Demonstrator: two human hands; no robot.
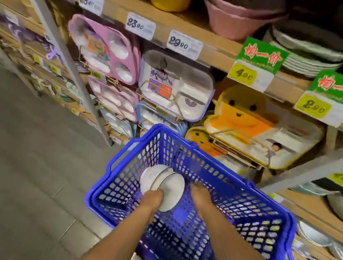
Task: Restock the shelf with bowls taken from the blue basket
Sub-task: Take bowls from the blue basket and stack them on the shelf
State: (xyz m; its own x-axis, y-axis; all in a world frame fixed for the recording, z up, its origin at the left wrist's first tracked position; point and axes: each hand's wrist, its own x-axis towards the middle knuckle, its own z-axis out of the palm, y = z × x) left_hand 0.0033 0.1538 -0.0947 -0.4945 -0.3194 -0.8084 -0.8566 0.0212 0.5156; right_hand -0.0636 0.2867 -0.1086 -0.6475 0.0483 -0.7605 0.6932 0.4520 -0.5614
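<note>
On shelf edge (pixel 217 52), price tags (pixel 140 26) 23.90, 29.90; green signs (pixel 262 55) 均一价.

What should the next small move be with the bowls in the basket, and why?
Probably lift the bowls clear of the basket, toward the shelf at right. The left hand seems to hold the stack, tipped on its side inside the basket; the blurred right hand is beside it and could steady it.
</note>
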